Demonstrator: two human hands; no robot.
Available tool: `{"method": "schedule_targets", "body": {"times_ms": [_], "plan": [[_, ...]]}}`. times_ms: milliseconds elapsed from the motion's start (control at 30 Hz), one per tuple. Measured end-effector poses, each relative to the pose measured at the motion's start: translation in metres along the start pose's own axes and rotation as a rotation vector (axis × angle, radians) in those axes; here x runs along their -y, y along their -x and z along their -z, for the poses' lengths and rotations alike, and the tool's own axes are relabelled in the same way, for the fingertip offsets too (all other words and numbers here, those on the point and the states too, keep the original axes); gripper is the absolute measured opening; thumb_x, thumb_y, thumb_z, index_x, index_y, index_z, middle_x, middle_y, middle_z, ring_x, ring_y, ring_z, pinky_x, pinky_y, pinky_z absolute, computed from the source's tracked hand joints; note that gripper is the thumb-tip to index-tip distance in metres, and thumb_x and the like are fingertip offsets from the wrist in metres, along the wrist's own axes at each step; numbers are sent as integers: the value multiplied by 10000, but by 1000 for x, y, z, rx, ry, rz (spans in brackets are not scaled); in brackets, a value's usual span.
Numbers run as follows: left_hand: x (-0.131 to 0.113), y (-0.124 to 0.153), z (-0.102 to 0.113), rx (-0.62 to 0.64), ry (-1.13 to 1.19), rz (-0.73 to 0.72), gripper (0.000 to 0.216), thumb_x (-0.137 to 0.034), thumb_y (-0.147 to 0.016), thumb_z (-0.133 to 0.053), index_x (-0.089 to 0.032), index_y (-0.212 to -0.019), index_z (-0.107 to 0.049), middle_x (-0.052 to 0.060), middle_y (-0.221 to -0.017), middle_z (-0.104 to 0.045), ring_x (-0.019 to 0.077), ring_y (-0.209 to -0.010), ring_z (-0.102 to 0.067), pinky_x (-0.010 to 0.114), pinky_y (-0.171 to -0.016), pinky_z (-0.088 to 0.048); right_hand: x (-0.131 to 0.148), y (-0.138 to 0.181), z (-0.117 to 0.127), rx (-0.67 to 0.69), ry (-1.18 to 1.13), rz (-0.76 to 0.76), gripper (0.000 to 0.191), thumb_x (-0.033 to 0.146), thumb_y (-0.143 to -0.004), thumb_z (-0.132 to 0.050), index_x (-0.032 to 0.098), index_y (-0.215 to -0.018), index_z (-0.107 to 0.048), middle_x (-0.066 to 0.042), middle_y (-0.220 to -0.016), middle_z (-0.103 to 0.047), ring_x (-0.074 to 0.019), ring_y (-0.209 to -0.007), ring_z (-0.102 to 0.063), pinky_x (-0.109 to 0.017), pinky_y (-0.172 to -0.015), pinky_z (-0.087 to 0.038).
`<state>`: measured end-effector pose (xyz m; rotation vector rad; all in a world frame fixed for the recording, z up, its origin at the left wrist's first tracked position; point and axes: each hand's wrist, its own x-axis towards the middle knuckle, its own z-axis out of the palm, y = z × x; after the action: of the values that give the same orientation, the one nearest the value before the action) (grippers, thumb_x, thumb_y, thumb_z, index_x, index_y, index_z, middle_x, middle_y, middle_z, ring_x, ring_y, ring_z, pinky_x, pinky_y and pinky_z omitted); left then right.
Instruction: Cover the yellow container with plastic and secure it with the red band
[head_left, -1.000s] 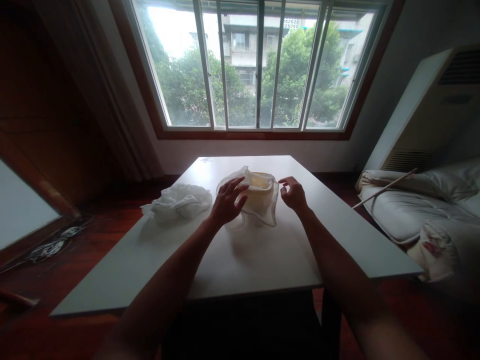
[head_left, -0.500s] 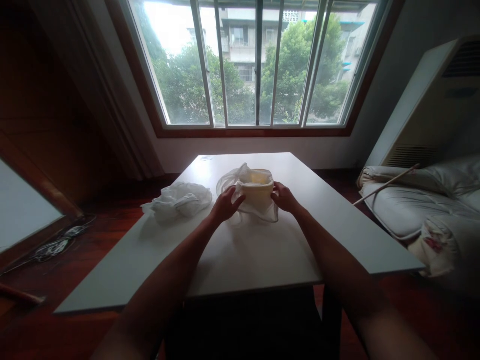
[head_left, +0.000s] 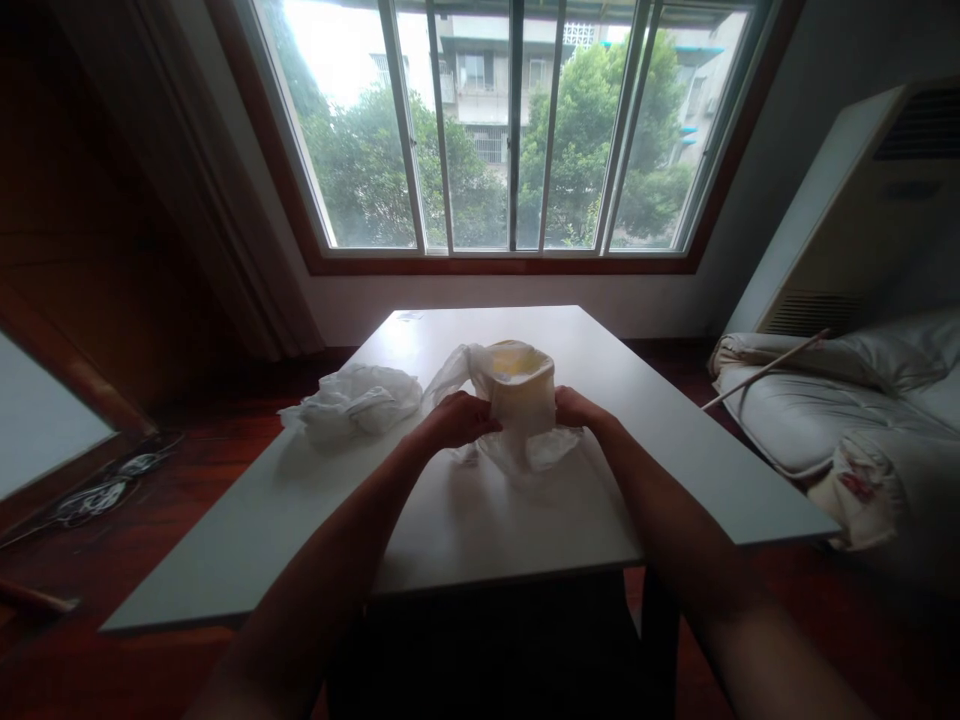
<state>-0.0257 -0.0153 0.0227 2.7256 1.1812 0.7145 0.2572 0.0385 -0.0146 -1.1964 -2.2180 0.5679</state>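
A thin, see-through plastic bag (head_left: pixel 517 395) stands bunched up in the middle of the white table (head_left: pixel 480 520), its mouth open and something pale yellow inside. My left hand (head_left: pixel 455 420) grips the bag's left side with closed fingers. On the other side, my right hand (head_left: pixel 576 409) pinches the bag's right edge. Loose plastic spreads on the table below both hands. A second crumpled white plastic bag (head_left: pixel 352 398) lies on the table to the left, a short way from my left hand.
A wide window (head_left: pixel 510 130) fills the wall behind the table. At the right lie pale cushions or bedding (head_left: pixel 825 410) with a thin stick (head_left: pixel 765 372) across them, beside a leaning white panel (head_left: pixel 847 210). Cables (head_left: pixel 97 490) lie on the dark wooden floor at the left.
Both hands were open around the bag a second ago. They closed on its two sides and drew it nearer to me, and the bag now stands taller and narrower.
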Motion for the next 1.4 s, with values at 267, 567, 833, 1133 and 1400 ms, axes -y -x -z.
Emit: {"method": "schedule_targets", "body": {"times_ms": [267, 567, 833, 1133, 1400], "plan": [[-13, 3, 33, -593, -131, -158, 369, -551, -869, -625, -203, -960, -702, 103, -998, -732, 261, -995, -657, 432, -916, -519, 16, -9, 7, -543, -178, 17, 255, 260, -820, -540, 172, -983, -715, -86, -963, -761, -230, -858, -701, -358, -795, -560], [3, -6, -4, -445, -59, -117, 709, -511, -923, -569, -234, -1523, -313, 140, -1604, -318, 333, -1508, -251, 593, -1195, -317, 31, -10, -7, -507, -469, 150, 496, 324, -872, -546, 219, -1357, -538, -139, -1360, -611, -280, -1090, -660, -468, -909, -561], [21, -6, -24, -466, 194, 54, 1159, -613, -770, -715, -167, -1588, -26, 257, -1615, -213, 412, -1459, -328, 570, -1111, -422, 33, -7, -3, -427, -437, 291, 511, 132, -701, -552, 264, -1190, -619, -71, -1383, -555, -245, -1160, -600, -430, -943, -548], [32, -2, -36, -255, 398, 205, 1138, -603, -701, -774, -156, -1567, -186, 212, -1408, -557, 387, -1236, -589, 500, -989, -519, 30, -7, -2, -433, -455, 241, 482, 140, -695, -549, 248, -1162, -597, -84, -1360, -564, -235, -1106, -610, -438, -933, -540], [54, 6, -12, -99, 259, 172, 733, -723, -685, -705, -166, -1160, -668, 144, -1185, -693, 348, -1088, -644, 468, -935, -524, 32, -6, 4, -412, -535, 211, 423, 154, -658, -549, 239, -1067, -619, -70, -1318, -603, -244, -1100, -620, -422, -923, -530]]}}
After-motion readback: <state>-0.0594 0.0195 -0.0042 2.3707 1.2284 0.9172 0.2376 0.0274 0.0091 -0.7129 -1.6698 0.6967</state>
